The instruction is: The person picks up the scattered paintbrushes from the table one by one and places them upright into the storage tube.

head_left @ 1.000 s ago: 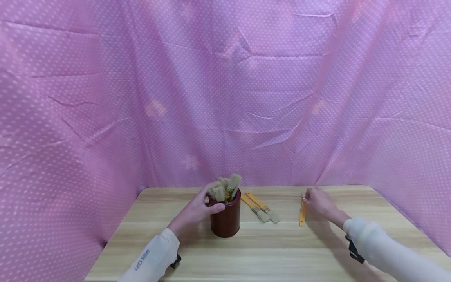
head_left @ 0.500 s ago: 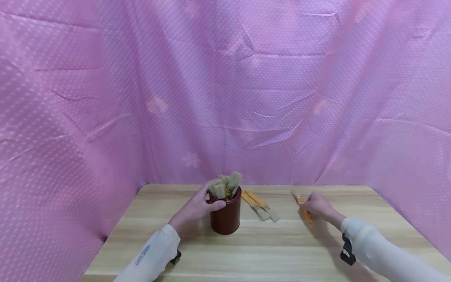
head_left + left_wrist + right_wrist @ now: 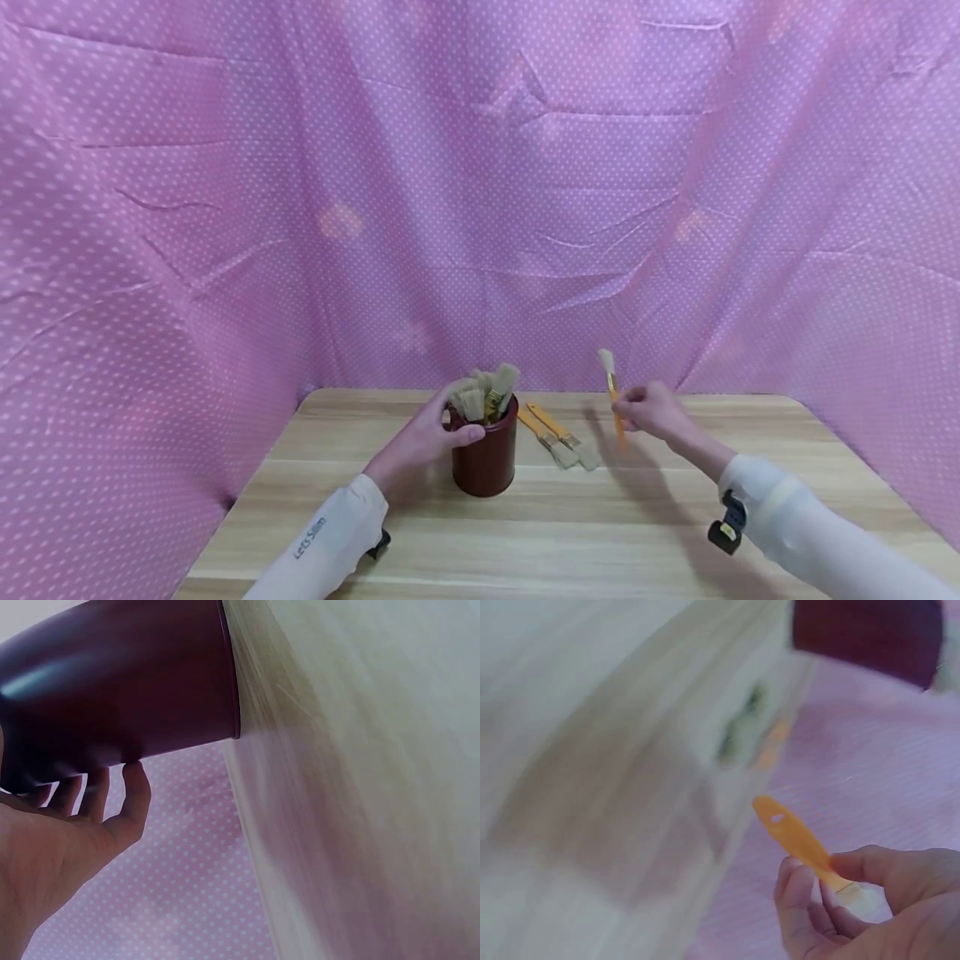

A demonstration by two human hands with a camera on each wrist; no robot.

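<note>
A dark red cylindrical pot [image 3: 483, 462] stands upright on the table, with several paintbrushes [image 3: 504, 382] in it, bristles up. My left hand [image 3: 420, 437] curls round the pot's left side near the rim, thumb across the front; the left wrist view shows its fingers [image 3: 135, 799] against the wall. Off to the right, my right hand [image 3: 654, 411] pinches a paintbrush [image 3: 791, 836] with an orange handle between thumb and fingers. That brush is raised above the table, nearly upright, bristles up. Two more orange-handled paintbrushes [image 3: 551, 433] lie side by side just right of the pot.
The wooden table [image 3: 570, 533] ends at a back edge close behind the pot and brushes. A pink dotted cloth [image 3: 480, 208] hangs behind the table and along both sides.
My right hand has picked the paintbrush up off the table, turned it bristles up and moved it left toward the pot. My left hand has stayed on the pot.
</note>
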